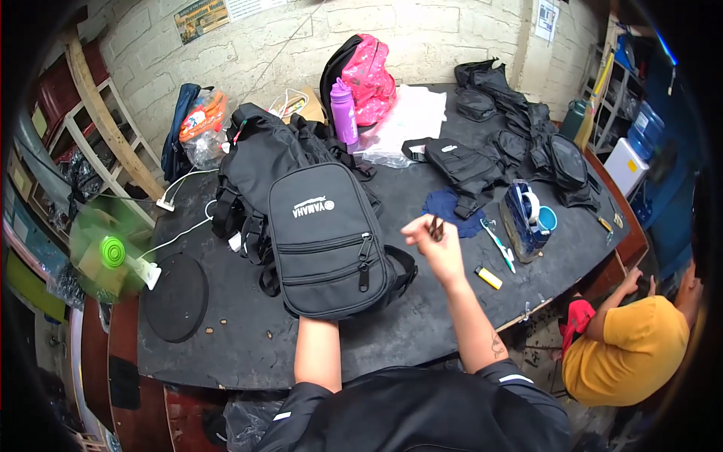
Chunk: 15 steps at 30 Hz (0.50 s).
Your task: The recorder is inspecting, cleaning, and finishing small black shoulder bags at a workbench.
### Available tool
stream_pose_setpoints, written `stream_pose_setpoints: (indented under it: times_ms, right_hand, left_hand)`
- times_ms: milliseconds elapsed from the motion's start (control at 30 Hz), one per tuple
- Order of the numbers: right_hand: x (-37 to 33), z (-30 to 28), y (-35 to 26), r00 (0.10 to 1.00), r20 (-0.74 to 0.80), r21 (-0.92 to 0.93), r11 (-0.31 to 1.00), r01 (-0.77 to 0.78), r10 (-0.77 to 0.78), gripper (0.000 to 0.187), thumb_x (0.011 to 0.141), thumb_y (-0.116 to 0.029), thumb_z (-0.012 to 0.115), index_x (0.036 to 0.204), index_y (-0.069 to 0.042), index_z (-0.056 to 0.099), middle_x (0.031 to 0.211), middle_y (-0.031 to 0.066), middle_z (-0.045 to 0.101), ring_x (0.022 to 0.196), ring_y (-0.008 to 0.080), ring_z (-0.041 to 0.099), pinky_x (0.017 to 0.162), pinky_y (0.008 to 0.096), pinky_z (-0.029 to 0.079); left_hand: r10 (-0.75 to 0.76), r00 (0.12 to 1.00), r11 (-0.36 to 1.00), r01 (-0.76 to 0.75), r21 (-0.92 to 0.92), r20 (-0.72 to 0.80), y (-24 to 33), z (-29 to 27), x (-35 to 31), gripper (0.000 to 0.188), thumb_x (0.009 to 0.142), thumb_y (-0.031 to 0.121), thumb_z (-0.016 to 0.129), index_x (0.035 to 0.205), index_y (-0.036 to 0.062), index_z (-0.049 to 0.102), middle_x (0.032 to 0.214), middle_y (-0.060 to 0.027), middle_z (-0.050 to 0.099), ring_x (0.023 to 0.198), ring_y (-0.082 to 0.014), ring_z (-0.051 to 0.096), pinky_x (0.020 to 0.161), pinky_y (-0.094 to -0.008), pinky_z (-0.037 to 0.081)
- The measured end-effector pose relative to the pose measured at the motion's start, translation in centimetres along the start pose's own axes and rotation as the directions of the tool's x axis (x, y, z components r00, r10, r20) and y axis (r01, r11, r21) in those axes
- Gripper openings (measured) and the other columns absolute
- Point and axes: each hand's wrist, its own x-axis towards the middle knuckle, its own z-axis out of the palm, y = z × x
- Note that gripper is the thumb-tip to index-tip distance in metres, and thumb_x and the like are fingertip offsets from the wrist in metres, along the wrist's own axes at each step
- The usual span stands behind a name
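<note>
A black backpack [324, 218] with a white printed logo and two front zips faces up in front of me, tilted on the table. My left forearm [317, 346] reaches in beneath its lower edge; the bag hides that hand and its fingers. Just right of the bag, my right hand [438, 245] is raised with bent fingers. It is closed on a small dark two-pronged tool, like thread snips [435, 228], and stays apart from the bag. More black bags [260, 151] lie piled behind the backpack.
The black table [241, 339] bears a round black disc [175, 297], a purple bottle [344, 113], a yellow lighter [488, 277], a toothbrush [498, 245], a tape roll [530, 207] and black pouches [459, 166]. A green fan [112, 252] spins at left. A person in yellow [629, 346] sits at right.
</note>
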Motion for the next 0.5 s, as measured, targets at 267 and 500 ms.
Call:
stream_pose_setpoints:
  times_ms: [267, 500]
  right_hand:
    - [-0.1, 3.5, 1.9, 0.881, 0.039, -0.669, 0.642, 0.374, -0.472, 0.012, 0.075, 0.005, 0.063, 0.079, 0.0, 0.053, 0.073, 0.0122, 0.056, 0.066, 0.0285, 0.058, 0.058, 0.0323, 0.045]
    - [2.7, -2.8, 5.9, 0.98, -0.196, -0.104, 0.994, 0.012, -0.033, 0.029, 0.092, -0.029, 0.056, 0.081, -0.003, 0.06, 0.066, -0.0017, 0.055, 0.057, 0.0052, 0.046, 0.049, 0.0215, 0.036]
  left_hand:
    - [-0.125, 0.992, 0.936, 0.12, -0.33, 0.006, 0.6, 0.7, -0.3, 0.06, 0.096, 0.045, 0.029, 0.145, 0.01, 0.023, 0.15, -0.0091, 0.024, 0.136, -0.0247, 0.024, 0.113, -0.0383, 0.018]
    - [-0.215, 0.976, 0.786, 0.195, -0.587, 0.037, 1.3, -0.7, -1.5, 0.062, 0.095, 0.047, 0.029, 0.145, 0.0101, 0.022, 0.15, -0.0089, 0.022, 0.138, -0.0245, 0.022, 0.114, -0.0387, 0.016]
